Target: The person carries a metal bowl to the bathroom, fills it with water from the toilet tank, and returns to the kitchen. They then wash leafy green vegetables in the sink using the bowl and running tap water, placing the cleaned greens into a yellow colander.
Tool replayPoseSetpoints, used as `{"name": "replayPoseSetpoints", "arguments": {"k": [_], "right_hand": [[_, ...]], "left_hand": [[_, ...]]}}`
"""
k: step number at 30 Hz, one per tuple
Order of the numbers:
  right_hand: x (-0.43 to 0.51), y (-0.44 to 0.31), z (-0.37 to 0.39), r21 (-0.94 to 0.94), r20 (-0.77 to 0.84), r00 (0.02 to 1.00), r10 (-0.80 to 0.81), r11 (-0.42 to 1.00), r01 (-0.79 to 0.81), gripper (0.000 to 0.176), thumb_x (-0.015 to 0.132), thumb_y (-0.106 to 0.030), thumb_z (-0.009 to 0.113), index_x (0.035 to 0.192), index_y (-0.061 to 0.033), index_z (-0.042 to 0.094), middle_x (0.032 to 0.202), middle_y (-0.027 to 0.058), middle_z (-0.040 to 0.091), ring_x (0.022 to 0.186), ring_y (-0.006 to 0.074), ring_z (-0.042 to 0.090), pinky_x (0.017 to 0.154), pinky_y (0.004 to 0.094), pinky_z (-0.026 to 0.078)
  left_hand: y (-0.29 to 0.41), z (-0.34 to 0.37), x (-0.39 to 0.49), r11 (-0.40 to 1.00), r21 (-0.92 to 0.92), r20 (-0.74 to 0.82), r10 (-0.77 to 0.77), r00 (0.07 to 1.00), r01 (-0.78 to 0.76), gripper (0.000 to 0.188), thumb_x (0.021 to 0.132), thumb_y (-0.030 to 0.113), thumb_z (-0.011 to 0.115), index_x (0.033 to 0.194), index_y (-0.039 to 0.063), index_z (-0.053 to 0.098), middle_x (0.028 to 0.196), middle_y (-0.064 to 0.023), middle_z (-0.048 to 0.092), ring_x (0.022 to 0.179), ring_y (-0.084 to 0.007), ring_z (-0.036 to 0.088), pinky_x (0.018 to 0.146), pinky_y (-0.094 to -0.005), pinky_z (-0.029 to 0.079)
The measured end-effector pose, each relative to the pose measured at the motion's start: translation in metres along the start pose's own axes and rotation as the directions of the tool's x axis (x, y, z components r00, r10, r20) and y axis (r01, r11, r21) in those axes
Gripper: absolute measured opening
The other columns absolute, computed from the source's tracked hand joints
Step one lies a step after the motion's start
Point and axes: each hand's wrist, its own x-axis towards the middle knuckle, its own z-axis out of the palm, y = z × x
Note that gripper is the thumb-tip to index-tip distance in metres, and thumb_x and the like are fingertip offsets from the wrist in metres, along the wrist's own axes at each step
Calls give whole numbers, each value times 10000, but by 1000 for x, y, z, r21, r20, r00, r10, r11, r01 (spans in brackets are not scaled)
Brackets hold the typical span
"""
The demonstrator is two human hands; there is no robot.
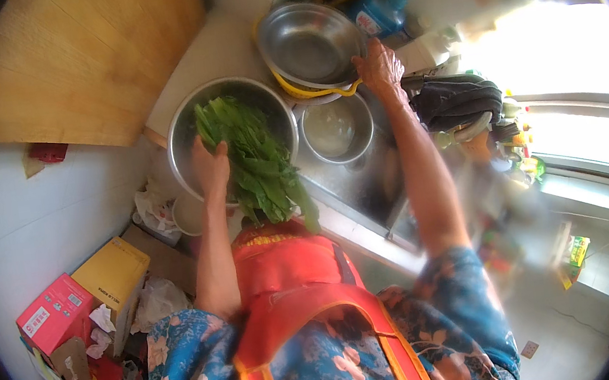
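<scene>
My left hand (pixel 210 166) grips a bunch of long leafy greens (pixel 256 159) at its left side. The bunch lies over a large stainless-steel basin (pixel 176 142), and its lower leaves hang past the near rim toward my red apron (pixel 290 265). Farther off, my right hand (pixel 380 66) holds the right rim of a shallow steel bowl (pixel 305 49). That bowl sits tilted on a yellow plastic basket (pixel 293 89), whose rim shows beneath it. A smaller steel pot (pixel 338 130) with cloudy liquid stands between the basin and my right forearm.
A metal sink (pixel 361 189) lies right of the basin. Behind the bowl stands a blue pump bottle (pixel 380 12). A dark cloth (pixel 455 99) hangs near the bright window (pixel 565 53). A wooden panel (pixel 81 58) fills the upper left; pink (pixel 56 311) and yellow boxes (pixel 111 274) sit lower left.
</scene>
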Motion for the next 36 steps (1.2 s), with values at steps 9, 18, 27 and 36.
{"name": "replayPoseSetpoints", "arguments": {"k": [9, 18, 27, 36], "right_hand": [[25, 9, 25, 56, 61, 991, 122, 990, -126, 429, 686, -185, 697, 1047, -1, 555, 918, 248, 638, 869, 413, 626, 738, 473, 509], [21, 9, -12, 606, 49, 980, 194, 774, -183, 309, 812, -82, 543, 861, 219, 497, 800, 301, 617, 603, 361, 661, 456, 349, 556], [-147, 23, -72, 942, 211, 973, -90, 284, -178, 232, 792, -158, 538, 769, 70, 572, 606, 90, 557, 535, 165, 574, 467, 294, 467], [-367, 259, -17, 865, 377, 695, 613, 35, -501, 244, 863, -90, 542, 1039, 36, 429, 726, 128, 599, 513, 157, 581, 405, 293, 520]], "left_hand": [[-10, 5, 4, 993, -96, -134, 53, 990, -66, 556, 798, 124, 634, 1256, -112, 426, 1216, -268, 519, 1135, -356, 504, 972, -369, 374], [3, 0, 1, 1000, -18, -94, 14, 995, -16, 479, 811, 148, 641, 1216, -62, 493, 1153, -237, 571, 1062, -340, 552, 912, -388, 417], [-44, 0, 32, 993, 122, 47, -13, 999, 7, 544, 867, 233, 615, 1303, -29, 421, 1279, -188, 490, 1149, -293, 486, 938, -393, 404], [-3, 8, 20, 971, 234, -85, -24, 996, 43, 535, 884, 249, 612, 1303, -37, 439, 1246, -179, 527, 1064, -268, 545, 885, -359, 447]]}}
